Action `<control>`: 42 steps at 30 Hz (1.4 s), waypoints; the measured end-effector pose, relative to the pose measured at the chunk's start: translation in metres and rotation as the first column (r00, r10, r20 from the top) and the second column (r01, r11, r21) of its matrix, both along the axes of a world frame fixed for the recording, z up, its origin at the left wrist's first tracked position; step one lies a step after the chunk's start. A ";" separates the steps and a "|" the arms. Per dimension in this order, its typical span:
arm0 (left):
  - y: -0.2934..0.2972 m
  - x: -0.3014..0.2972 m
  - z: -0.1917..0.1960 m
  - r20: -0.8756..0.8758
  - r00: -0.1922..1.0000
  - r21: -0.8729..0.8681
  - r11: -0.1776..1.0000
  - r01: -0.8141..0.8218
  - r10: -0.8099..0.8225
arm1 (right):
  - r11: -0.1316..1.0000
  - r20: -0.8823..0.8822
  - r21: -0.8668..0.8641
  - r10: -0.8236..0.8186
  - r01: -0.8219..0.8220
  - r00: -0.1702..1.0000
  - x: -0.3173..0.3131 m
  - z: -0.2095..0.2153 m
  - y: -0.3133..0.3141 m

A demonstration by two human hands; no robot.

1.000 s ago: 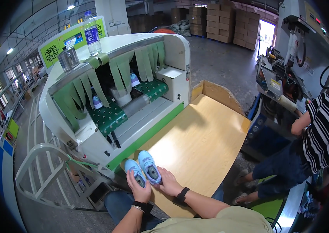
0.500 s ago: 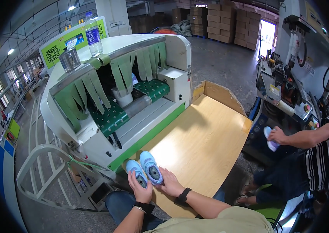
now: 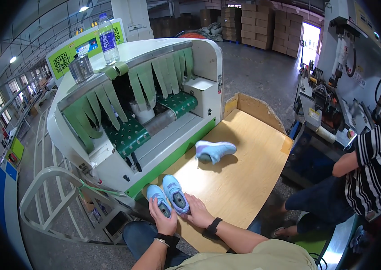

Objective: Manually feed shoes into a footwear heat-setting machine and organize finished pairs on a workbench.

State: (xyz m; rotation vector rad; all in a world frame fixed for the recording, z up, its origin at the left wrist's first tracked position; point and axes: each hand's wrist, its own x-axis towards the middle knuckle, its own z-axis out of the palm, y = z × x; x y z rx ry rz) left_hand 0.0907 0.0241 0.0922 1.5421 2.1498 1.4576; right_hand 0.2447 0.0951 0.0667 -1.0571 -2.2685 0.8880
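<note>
Two light blue sneakers stand side by side at the near left corner of the wooden tabletop, toes pointing away from me. My left hand grips the left sneaker around its heel and side. The right sneaker is held at its outer side by my right hand. Dark insoles show in both openings. Farther up the tabletop, apart from my hands, a third sneaker in light blue and lilac is tipped over, its pale sole turned away from me and its outline slightly blurred.
Beyond the tabletop's left edge stands a white machine with green strip curtains and perforated green belts. A bottle and metal cup sit on top. A co-worker in a striped shirt is at right, beside another machine.
A sneaker that was in the co-worker's hand is now on the tabletop. The co-worker's arm has drawn back toward the body. My hands and their two sneakers have hardly moved.
</note>
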 end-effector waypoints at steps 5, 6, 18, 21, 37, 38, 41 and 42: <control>-0.002 0.000 0.000 0.002 1.000 0.006 1.000 -0.005 0.005 | 1.000 0.006 0.001 0.000 0.000 1.000 0.001 0.001 -0.003; -0.005 0.001 0.000 0.002 1.000 0.001 1.000 -0.003 0.003 | 1.000 0.005 0.004 0.000 0.000 1.000 0.001 0.000 -0.005; 0.003 -0.001 -0.001 -0.020 1.000 0.033 0.999 0.001 0.000 | 0.926 -0.166 -0.365 0.034 -0.093 0.986 0.027 0.024 0.050; 0.007 -0.002 -0.005 -0.020 1.000 0.023 1.000 -0.017 0.018 | 0.976 0.004 0.198 -0.096 0.093 0.995 0.025 0.039 0.094; -0.007 0.000 0.017 0.020 0.999 -0.191 0.981 -0.032 0.036 | 0.935 -0.307 0.199 -0.227 0.295 0.924 0.070 0.012 0.097; -0.009 0.010 0.024 -0.055 0.993 -0.368 0.922 -0.121 0.108 | 0.734 -0.358 0.416 -0.411 0.537 0.839 0.073 0.009 0.088; 0.000 0.023 0.046 -0.138 0.988 -0.093 0.994 0.054 -0.067 | 0.670 -0.096 -0.372 -0.716 0.642 0.691 0.102 0.016 0.083; 0.005 0.033 0.055 -0.009 0.982 -0.109 0.977 0.184 -0.186 | 0.757 -0.195 -0.315 -0.641 0.572 0.742 0.104 0.014 0.080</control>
